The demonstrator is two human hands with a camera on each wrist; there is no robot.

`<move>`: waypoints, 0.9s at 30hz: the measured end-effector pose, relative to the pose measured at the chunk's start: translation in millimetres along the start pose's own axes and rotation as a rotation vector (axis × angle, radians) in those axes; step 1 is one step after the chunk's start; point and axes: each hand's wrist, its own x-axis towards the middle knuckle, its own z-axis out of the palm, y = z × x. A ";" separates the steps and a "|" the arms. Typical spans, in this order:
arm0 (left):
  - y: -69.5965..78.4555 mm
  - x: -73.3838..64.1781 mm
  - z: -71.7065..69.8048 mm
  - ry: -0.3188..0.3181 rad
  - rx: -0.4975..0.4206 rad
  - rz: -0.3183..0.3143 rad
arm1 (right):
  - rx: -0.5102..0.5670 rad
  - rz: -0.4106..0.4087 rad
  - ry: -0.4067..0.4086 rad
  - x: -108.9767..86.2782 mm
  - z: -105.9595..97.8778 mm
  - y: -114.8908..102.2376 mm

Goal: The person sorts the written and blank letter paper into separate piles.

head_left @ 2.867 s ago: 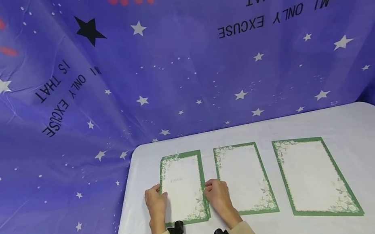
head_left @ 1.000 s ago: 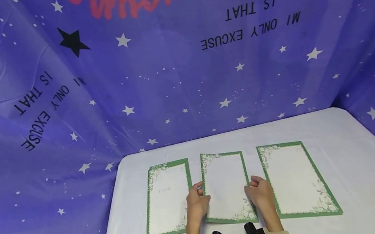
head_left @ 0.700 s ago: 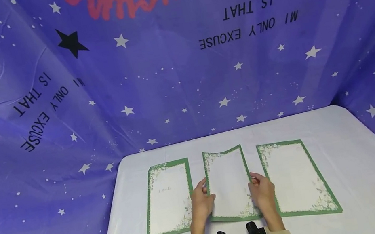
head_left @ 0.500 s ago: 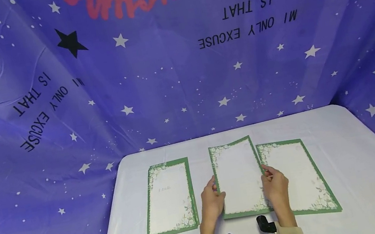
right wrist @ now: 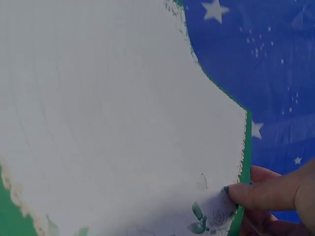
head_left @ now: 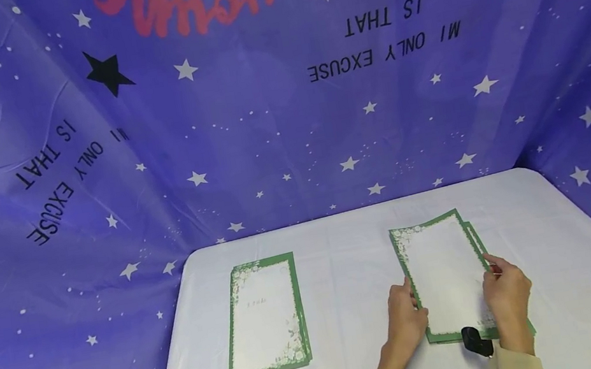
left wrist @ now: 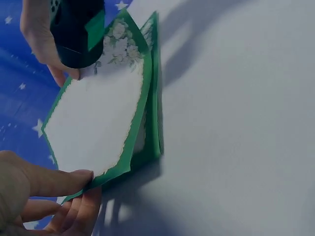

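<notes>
Between both hands is a sheet of paper point(head_left: 444, 277) with a green border and printed flowers. My left hand point(head_left: 405, 317) pinches its left edge, thumb on top and fingers beneath, as the left wrist view shows. At the opposite edge my right hand point(head_left: 507, 293) pinches it between thumb and fingers. The held sheet bows slightly and hangs above another green-bordered sheet point(left wrist: 153, 88), which it mostly covers. In the right wrist view the right thumb point(right wrist: 261, 194) presses near a printed flower.
Left on the white table point(head_left: 349, 305) lies a stack of similar green-bordered sheets point(head_left: 262, 325), its top one bearing faint writing. A purple star-patterned cloth point(head_left: 273, 117) hangs behind and at the sides. Each wrist wears a black camera mount.
Both hands took the middle sheet by its edges, lifted it and carried it right, over the right-hand sheet. The left stack stayed on the table.
</notes>
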 end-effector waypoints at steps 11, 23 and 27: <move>1.2 1.0 8.3 -0.052 0.271 -0.012 | -0.010 0.092 -0.089 2.5 3.1 22.0; -2.4 0.2 13.2 0.000 0.401 0.066 | -0.100 0.157 -0.169 -4.2 6.2 29.6; -5.0 -2.5 12.3 0.012 0.395 0.056 | -0.145 0.147 -0.151 -7.0 9.0 29.4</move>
